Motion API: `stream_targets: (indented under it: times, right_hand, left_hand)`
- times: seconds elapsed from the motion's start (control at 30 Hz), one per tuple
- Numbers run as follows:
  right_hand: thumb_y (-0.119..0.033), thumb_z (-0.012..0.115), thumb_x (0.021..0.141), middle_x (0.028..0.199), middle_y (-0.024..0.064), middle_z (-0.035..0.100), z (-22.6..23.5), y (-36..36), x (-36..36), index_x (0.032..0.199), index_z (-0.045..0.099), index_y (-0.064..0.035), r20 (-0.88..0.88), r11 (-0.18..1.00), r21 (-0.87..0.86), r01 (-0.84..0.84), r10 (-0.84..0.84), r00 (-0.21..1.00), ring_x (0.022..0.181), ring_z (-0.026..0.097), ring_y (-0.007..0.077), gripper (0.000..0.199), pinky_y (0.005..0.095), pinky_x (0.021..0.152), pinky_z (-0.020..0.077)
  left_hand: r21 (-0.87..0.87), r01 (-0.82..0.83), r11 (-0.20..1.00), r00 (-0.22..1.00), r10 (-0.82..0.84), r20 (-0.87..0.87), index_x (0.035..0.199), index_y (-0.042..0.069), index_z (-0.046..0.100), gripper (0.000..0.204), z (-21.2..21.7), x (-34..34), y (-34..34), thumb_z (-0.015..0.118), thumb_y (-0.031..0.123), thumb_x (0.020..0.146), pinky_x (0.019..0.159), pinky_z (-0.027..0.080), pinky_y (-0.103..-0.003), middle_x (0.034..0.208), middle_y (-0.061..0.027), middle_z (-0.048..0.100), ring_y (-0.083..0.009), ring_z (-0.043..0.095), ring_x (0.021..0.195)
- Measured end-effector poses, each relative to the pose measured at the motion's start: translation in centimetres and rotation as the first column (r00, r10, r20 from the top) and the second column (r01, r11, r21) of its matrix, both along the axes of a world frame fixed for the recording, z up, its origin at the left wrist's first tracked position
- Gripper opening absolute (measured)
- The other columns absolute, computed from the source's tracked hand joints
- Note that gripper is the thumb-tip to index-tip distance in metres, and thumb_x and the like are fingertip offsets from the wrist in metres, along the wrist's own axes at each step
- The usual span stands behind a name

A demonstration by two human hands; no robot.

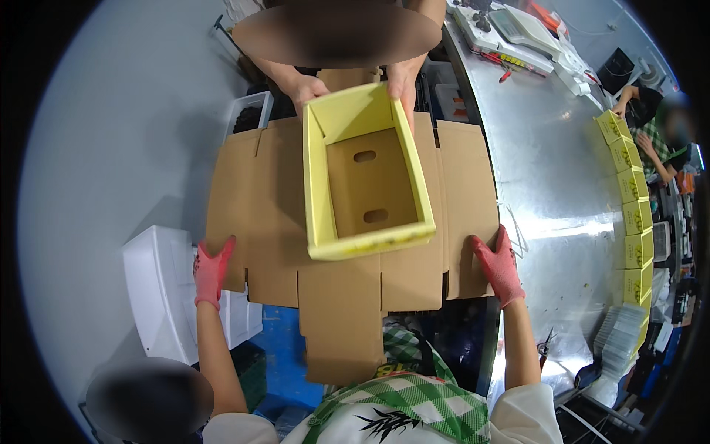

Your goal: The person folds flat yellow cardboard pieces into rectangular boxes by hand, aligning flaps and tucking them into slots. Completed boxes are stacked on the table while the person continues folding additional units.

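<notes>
A flat, unfolded brown cardboard sheet [266,207] with flaps is held level in front of me. My left hand [211,270], in a pink glove, grips its left edge. My right hand [499,266], also gloved in pink, grips its right edge. On the sheet rests an open yellow box [318,185] with a brown bottom and two oval holes. A person across from me holds the yellow box's far end with both bare hands [307,89].
A shiny metal table [555,170] curves along the right, with a row of yellow boxes [636,214] at its edge and a white scale [521,29] at the back. A white bin [159,288] stands at lower left. Another person [651,133] sits at far right.
</notes>
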State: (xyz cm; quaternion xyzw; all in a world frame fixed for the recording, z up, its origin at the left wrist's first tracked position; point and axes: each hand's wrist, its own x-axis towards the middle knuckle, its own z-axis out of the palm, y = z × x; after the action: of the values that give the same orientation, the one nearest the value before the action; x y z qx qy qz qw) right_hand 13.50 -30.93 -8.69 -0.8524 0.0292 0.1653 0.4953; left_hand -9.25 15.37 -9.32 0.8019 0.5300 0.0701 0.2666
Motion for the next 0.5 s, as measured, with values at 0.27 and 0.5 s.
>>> stream_targets:
  times: [0.27,0.5]
  right_hand:
    - [-0.031,0.076,0.075,0.113,0.0183,0.060,4.7,0.6,-0.1,0.119,0.050,-0.0013,0.221,0.873,-0.489,-0.001,0.124,0.967,0.104,0.060,0.0333,0.059,0.0401,0.088,0.0484]
    - [-0.021,0.075,0.073,0.092,0.0116,0.064,5.7,4.7,-1.3,0.111,0.048,-0.0068,0.426,0.727,-0.686,0.005,0.396,0.814,0.084,0.064,0.0323,0.049,0.0439,0.075,0.0501]
  left_hand:
    - [0.042,0.058,0.997,0.996,-0.055,-0.076,0.107,0.002,0.055,0.064,5.4,-0.6,0.4,0.080,0.045,0.067,0.084,0.046,-0.039,0.106,-0.0159,0.061,-0.0299,0.059,0.097]
    - [0.351,0.229,0.908,0.973,-0.210,-0.093,0.100,0.002,0.050,0.056,13.4,1.1,-8.2,0.079,0.036,0.067,0.079,0.047,-0.042,0.102,-0.0145,0.053,-0.0338,0.056,0.096]
